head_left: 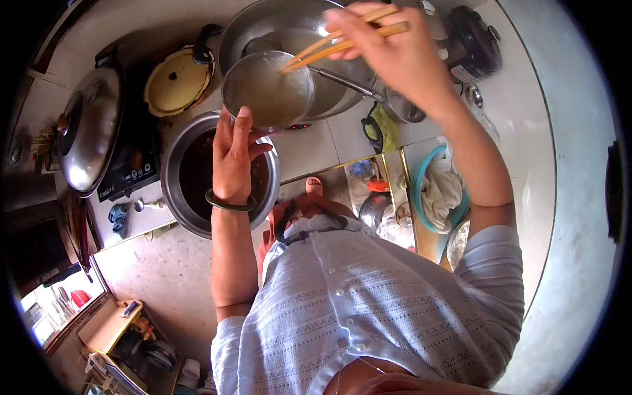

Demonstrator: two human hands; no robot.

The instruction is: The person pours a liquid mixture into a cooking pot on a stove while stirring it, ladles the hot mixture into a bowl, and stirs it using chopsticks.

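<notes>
My left hand grips the near rim of a bowl of cloudy liquid, its thumb on the edge. Between the fingers of my right hand are wooden chopsticks, slanting down to the left with their tips in the bowl. Behind the bowl is a wide metal pan holding pale liquid. A ladle handle crosses the pan's rim. Below the bowl, partly hidden by my left forearm, stands a metal pot with dark contents.
A lidded wok stands at the left beside a cream round lid. Right of the pan lie a green cloth and a dark appliance. A teal basin with white cloth sits lower right.
</notes>
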